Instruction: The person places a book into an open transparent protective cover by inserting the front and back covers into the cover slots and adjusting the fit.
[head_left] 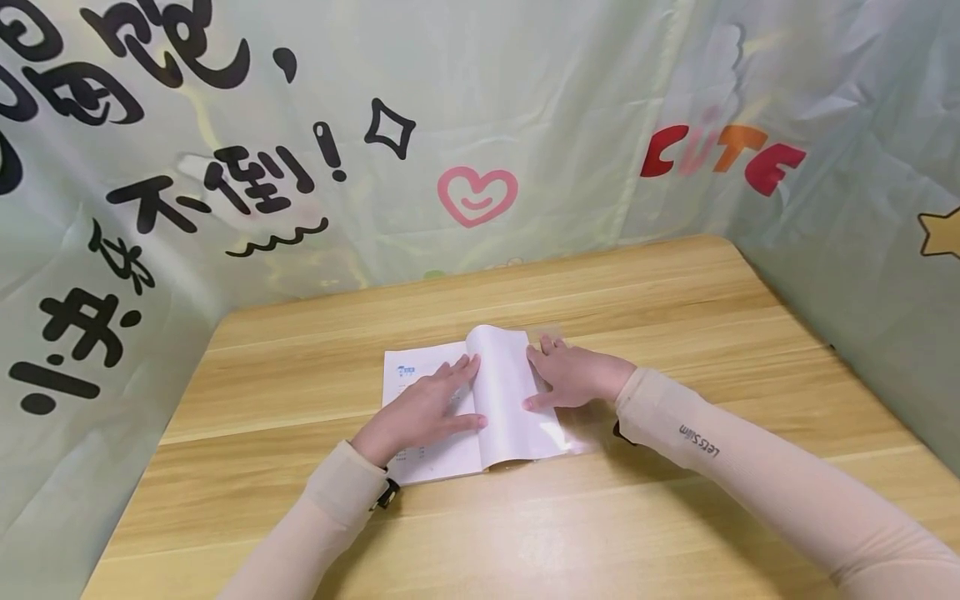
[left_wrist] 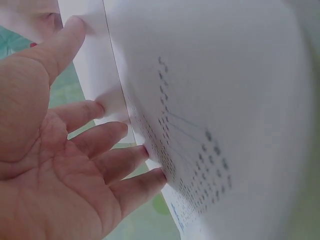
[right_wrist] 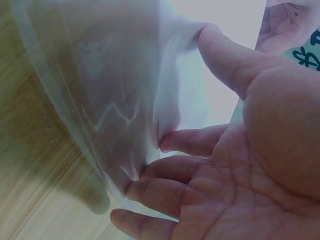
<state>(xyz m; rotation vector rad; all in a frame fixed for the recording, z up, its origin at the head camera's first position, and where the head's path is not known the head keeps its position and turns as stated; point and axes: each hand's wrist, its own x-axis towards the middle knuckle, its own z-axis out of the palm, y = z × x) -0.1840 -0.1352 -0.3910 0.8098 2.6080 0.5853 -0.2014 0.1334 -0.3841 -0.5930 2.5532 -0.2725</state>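
An open book point(head_left: 401, 402) lies on the table, its printed page on the left and a blank white leaf point(head_left: 507, 392) bulging up along the spine. My left hand point(head_left: 425, 410) rests on the printed page, fingertips and thumb beside the curved leaf. Clear plastic film point(head_left: 581, 442) sticks out past the right edge of the leaf. My right hand point(head_left: 576, 373) presses that edge with fingers spread. In the right wrist view its fingers touch the clear film point(right_wrist: 115, 105), and the thumb lies on the white leaf point(right_wrist: 225, 15). Lines of small print show in the left wrist view, too blurred to read.
The wooden tabletop point(head_left: 300, 350) extends around the book on every side. Behind it hangs a pale fabric curtain point(head_left: 570, 192) with black characters, a pink heart and the word CUTE. A dark wrist strap point(head_left: 387, 493) shows at the left sleeve.
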